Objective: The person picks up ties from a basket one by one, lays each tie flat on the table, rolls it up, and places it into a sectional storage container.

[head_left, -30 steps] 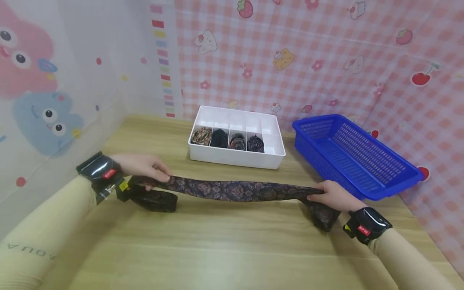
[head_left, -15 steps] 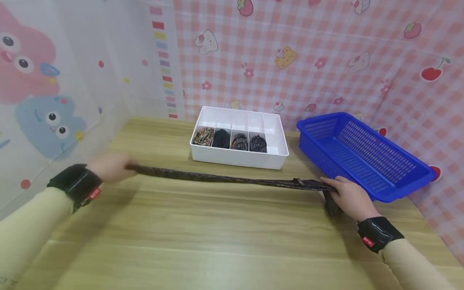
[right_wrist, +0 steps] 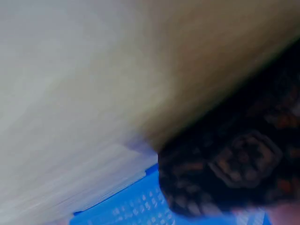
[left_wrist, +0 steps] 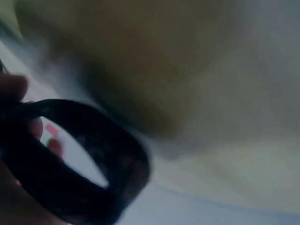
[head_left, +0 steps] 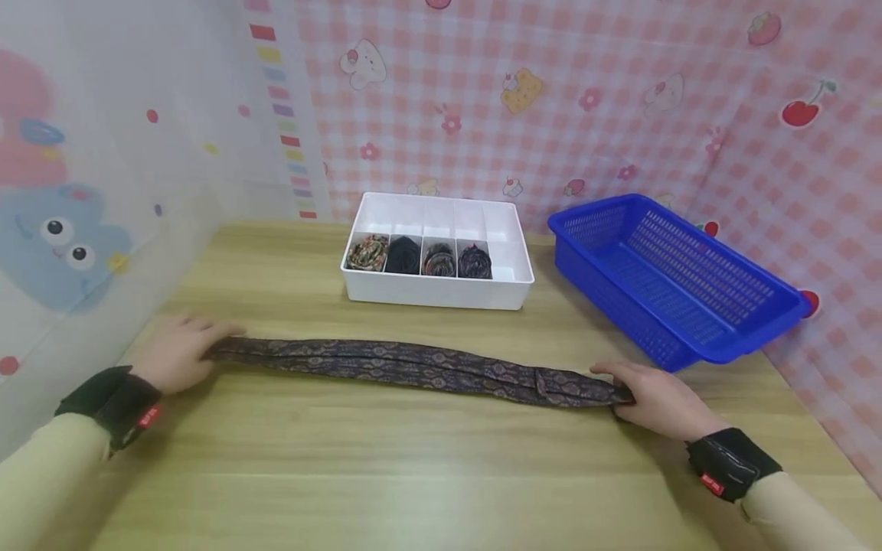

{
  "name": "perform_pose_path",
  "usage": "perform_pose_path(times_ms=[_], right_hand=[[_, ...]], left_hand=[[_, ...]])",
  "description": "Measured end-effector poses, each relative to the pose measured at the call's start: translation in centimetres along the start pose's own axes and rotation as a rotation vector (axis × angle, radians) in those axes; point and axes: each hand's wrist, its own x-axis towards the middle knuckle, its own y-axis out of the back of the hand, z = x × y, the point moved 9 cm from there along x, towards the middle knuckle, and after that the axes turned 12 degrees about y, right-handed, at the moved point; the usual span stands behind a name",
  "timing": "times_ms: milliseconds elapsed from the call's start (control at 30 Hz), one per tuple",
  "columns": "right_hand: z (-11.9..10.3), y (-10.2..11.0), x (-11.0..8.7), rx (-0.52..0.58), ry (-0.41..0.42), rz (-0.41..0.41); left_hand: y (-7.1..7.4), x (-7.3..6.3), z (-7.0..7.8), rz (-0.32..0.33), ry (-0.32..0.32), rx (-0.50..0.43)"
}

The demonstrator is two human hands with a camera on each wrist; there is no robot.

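Observation:
A dark necktie (head_left: 406, 367) with a small medallion pattern stretches from left to right in the head view, its lengthwise seam showing. My left hand (head_left: 172, 356) pinches its left end, and the fabric loops back in a dark band (left_wrist: 117, 164) in the left wrist view. At the other end, my right hand (head_left: 661, 398) grips the necktie between thumb and fingers. Close up in the right wrist view, the patterned cloth (right_wrist: 243, 159) fills the lower right. The middle of the necktie runs low over the wooden table (head_left: 386, 474).
Behind the necktie stands a white divided box (head_left: 434, 291), with several rolled dark or patterned fabric pieces (head_left: 439, 262) in its front compartments. A blue perforated basket (head_left: 613, 298) sits to its right, close beyond my right hand. Patterned cloth walls (head_left: 441, 92) enclose the table.
My left hand has moved left, drawing the necktie out long, and its hanging folds are gone from sight. Both hands have since lowered, and the necktie has turned from edge-on to flat.

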Motion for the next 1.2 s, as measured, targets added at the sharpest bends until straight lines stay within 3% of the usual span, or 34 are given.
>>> perform_pose_path(times_ms=[100, 167, 300, 367, 433, 533, 633, 800, 967, 1100, 1200], right_hand=[[0.6, -0.1, -0.9, 0.106, -0.047, -0.087], [0.7, 0.5, -1.5, 0.088, -0.035, -0.07], [0.1, 2.4, -2.9, -0.231, 0.07, 0.129], [0.0, 3.1, -4.0, -0.393, 0.068, 0.225], [0.5, 3.3, -5.0, -0.435, 0.027, 0.23], [1.7, 2.9, -6.2, -0.324, -0.086, 0.131], [1.8, 2.6, -5.9, -0.183, -0.173, 0.084], [-0.2, 1.0, -1.7, 0.022, -0.229, 0.074], [-1.3, -1.0, 1.6, 0.134, -0.288, -0.002], [-1.2, -1.7, 2.4, 0.228, -0.271, -0.022], [0.0, -2.0, 1.6, 0.412, -0.3, -0.025]], left_hand=[[-0.2, -0.6, -1.1, -0.035, 0.011, -0.11], [-0.2, -0.8, -1.7, -0.057, 0.033, -0.143], [-0.3, -0.9, -2.4, -0.09, 0.092, -0.125], [-0.3, -0.8, -2.3, -0.091, 0.112, -0.092], [-0.3, -0.7, -2.0, -0.078, 0.103, -0.067], [0.0, -0.9, -1.5, -0.03, 0.038, -0.04], [-0.1, -1.7, -2.1, -0.04, 0.007, -0.056], [-0.8, -2.9, -4.2, -0.136, 0.072, -0.09], [-1.8, -3.1, -4.7, -0.174, 0.113, -0.074], [-1.7, -2.8, -4.5, -0.177, 0.129, -0.119], [-1.4, -2.6, -4.3, -0.194, 0.139, -0.18]])
